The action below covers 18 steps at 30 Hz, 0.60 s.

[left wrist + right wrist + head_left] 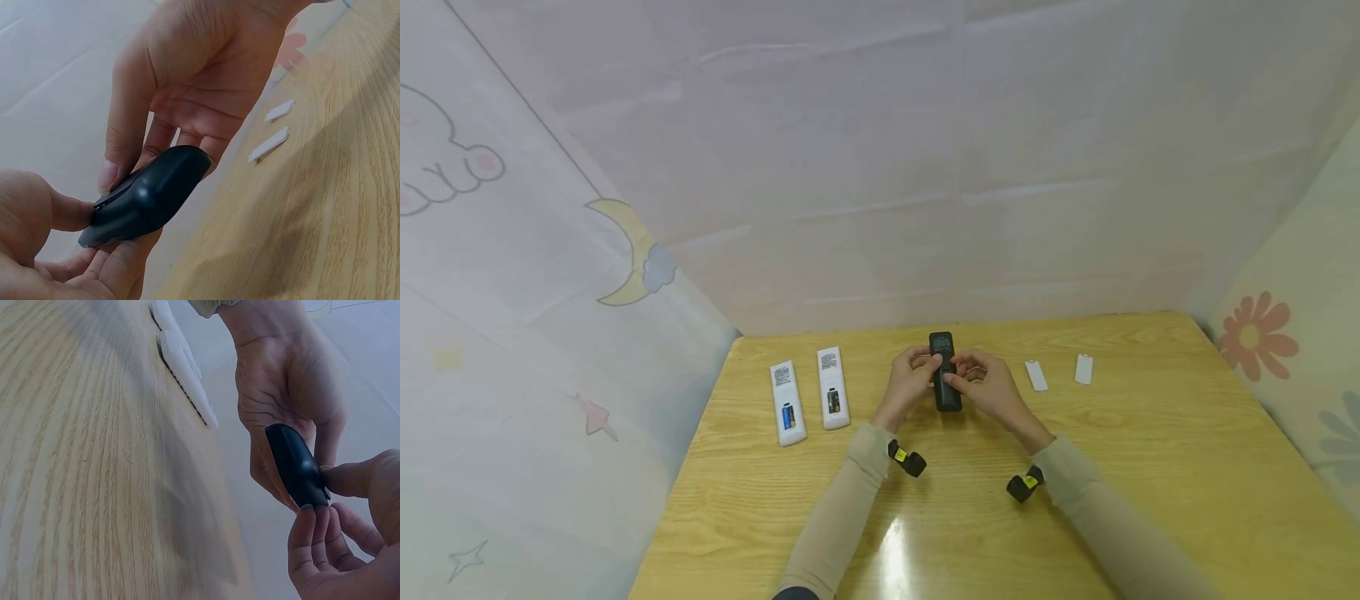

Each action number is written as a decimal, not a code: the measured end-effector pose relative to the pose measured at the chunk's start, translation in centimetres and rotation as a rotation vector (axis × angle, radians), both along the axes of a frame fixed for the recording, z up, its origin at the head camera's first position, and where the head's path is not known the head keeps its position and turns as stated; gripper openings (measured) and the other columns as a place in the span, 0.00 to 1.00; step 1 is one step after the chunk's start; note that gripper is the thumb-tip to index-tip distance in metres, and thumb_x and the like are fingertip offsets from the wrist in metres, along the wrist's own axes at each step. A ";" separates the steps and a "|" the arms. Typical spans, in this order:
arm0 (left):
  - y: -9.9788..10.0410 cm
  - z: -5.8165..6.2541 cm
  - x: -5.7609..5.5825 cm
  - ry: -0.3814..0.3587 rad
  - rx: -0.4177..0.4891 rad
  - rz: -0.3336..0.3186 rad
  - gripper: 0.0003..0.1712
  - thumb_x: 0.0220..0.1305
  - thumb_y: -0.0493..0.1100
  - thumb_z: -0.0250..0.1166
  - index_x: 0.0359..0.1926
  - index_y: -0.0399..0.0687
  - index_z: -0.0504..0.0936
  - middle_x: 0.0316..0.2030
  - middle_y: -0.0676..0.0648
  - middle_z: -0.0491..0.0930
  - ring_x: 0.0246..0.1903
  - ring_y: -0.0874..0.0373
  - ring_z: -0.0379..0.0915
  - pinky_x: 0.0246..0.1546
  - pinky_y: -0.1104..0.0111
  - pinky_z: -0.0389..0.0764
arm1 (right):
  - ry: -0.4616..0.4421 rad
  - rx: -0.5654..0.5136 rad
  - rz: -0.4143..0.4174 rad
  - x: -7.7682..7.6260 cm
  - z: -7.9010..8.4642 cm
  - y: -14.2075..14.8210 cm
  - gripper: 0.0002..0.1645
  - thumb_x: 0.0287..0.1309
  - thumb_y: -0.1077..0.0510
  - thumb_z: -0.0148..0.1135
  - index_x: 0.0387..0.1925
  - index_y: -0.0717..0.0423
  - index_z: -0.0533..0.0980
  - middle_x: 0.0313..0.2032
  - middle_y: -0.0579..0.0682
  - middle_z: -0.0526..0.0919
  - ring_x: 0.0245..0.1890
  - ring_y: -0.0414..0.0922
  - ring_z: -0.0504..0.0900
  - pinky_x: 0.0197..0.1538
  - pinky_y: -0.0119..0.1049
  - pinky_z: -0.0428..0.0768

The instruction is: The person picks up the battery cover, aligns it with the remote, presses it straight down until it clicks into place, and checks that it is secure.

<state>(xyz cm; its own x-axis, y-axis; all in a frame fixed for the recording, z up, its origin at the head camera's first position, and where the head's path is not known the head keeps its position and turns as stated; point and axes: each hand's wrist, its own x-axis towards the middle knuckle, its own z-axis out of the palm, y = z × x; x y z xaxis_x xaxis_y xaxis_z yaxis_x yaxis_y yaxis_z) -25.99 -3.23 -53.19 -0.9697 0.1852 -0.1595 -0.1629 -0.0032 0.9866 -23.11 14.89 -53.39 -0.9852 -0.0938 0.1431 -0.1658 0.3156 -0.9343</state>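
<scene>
Both hands hold a black remote control [947, 395] above the table, its back facing up. My left hand [910, 383] grips its left side, with the thumb on the back. From the right, my right hand [991, 390] holds the other side and presses its thumb on the back near the middle. In the left wrist view, a thin edge of the battery cover [119, 191] stands slightly raised by the thumbs. The inside of the battery compartment is hidden.
Two white remotes lie at the left with open compartments, one showing a blue battery [787, 416], the other a dark battery [833, 401]. Two white battery covers [1036, 376] [1084, 369] lie at the right. A fabric backdrop [850, 208] stands behind the wooden table [955, 533].
</scene>
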 end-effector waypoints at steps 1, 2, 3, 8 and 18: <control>0.0 0.0 0.0 0.000 0.002 0.000 0.29 0.80 0.47 0.64 0.74 0.39 0.72 0.63 0.35 0.80 0.49 0.47 0.88 0.49 0.55 0.92 | -0.002 -0.003 0.004 0.0 0.0 0.0 0.17 0.67 0.59 0.74 0.54 0.62 0.82 0.40 0.56 0.81 0.39 0.48 0.84 0.40 0.29 0.82; 0.0 0.0 0.0 0.000 0.005 0.001 0.29 0.80 0.47 0.63 0.73 0.39 0.72 0.63 0.35 0.81 0.49 0.47 0.88 0.48 0.55 0.92 | -0.005 -0.007 0.005 0.0 -0.1 0.1 0.18 0.67 0.59 0.74 0.54 0.62 0.82 0.41 0.57 0.81 0.39 0.48 0.84 0.40 0.29 0.82; 0.0 0.0 0.0 0.000 0.007 0.000 0.28 0.80 0.46 0.63 0.73 0.39 0.72 0.63 0.35 0.81 0.49 0.47 0.88 0.48 0.55 0.92 | -0.011 -0.008 0.008 -0.1 -0.1 0.0 0.19 0.68 0.60 0.74 0.55 0.64 0.81 0.42 0.59 0.81 0.40 0.50 0.85 0.40 0.29 0.82; 0.0 0.0 0.0 0.006 0.017 0.001 0.28 0.80 0.46 0.64 0.73 0.38 0.73 0.62 0.35 0.81 0.47 0.47 0.88 0.48 0.55 0.92 | -0.043 -0.027 0.026 0.2 0.5 0.0 0.23 0.68 0.61 0.73 0.59 0.70 0.78 0.49 0.69 0.80 0.44 0.58 0.85 0.41 0.28 0.83; 0.0 0.0 0.0 0.002 0.014 0.010 0.27 0.80 0.46 0.64 0.71 0.38 0.74 0.61 0.35 0.82 0.46 0.47 0.88 0.47 0.55 0.92 | -0.086 -0.050 0.023 0.0 0.0 0.0 0.25 0.69 0.59 0.73 0.61 0.67 0.76 0.54 0.68 0.79 0.47 0.58 0.85 0.45 0.30 0.86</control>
